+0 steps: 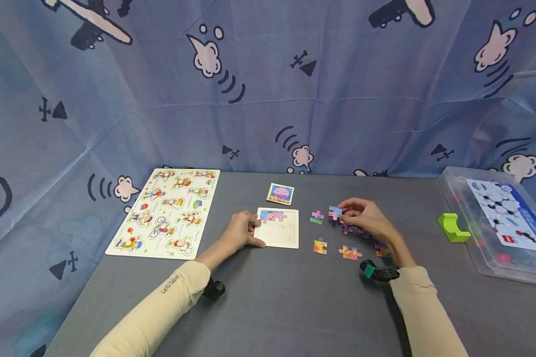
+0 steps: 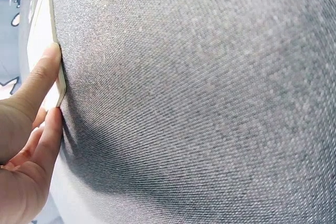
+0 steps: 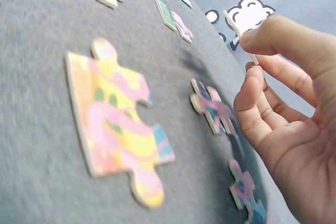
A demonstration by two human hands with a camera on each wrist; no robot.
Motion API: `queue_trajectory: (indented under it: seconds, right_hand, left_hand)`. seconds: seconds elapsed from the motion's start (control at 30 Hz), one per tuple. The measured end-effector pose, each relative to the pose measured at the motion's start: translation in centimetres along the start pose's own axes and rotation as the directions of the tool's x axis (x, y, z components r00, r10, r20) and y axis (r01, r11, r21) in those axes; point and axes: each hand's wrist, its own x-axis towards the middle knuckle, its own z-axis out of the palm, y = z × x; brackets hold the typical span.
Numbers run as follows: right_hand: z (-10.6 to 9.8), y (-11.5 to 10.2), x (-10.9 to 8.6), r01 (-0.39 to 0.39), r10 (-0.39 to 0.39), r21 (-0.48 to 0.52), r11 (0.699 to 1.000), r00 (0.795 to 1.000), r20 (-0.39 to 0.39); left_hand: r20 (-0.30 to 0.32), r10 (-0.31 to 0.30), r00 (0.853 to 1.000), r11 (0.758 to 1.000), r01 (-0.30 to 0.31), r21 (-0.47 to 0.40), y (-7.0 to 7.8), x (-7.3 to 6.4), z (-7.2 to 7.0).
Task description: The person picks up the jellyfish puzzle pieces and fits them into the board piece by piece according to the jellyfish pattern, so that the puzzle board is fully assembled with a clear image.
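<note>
My left hand (image 1: 241,231) holds a square puzzle board (image 1: 286,238) by its left side, thumb and fingers against the edge. In the left wrist view the board (image 2: 43,30) is seen nearly edge-on. Joined pink and blue pieces (image 1: 272,216) fill its upper left. Between thumb and fingers my right hand (image 1: 364,216) pinches a blue and pink puzzle piece (image 1: 335,212), raised off the table; it appears as a thin edge (image 3: 231,20) in the right wrist view. Around this hand lie several loose pieces, among them a yellow and pink one (image 3: 113,114) and a pink and green one (image 1: 316,217).
A small picture card (image 1: 280,194) with a pink figure lies behind the board. At left is a large sheet of cartoon figures (image 1: 165,213). On the right stand a green curved block (image 1: 453,228) and a clear plastic case (image 1: 464,248). A patterned blue curtain (image 1: 268,99) hangs behind.
</note>
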Motion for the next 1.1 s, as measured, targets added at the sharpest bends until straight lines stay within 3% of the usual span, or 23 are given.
queue_trajectory:
  seconds: [0.4, 0.77, 0.97, 1.1]
  right_hand:
    - [2.0, -0.4, 1.5, 0.036, -0.038, 0.078, 0.996, 0.999, 0.023]
    - [3.4, -0.9, 2.3, 0.027, -0.028, 0.069, 0.997, 0.999, 0.022]
    - [4.4, -1.0, 3.0, 0.037, -0.039, 0.049, 0.998, 0.999, 0.028]
    - [5.1, -1.3, 3.4, 0.056, -0.056, 0.009, 0.998, 0.998, 0.041]
  left_hand:
    - [-0.020, -0.004, 1.000, 1.000, 0.005, 0.015, -0.1, 0.1, -0.1]
    - [-0.001, 0.024, 1.000, 1.000, -0.024, -0.002, -0.5, -0.1, 0.0]
    - [-0.004, 0.092, 0.996, 0.996, -0.092, 0.007, -1.2, -0.2, 0.3]
    - [-0.018, 0.089, 0.996, 0.996, -0.090, -0.026, -1.5, -0.3, 0.4]
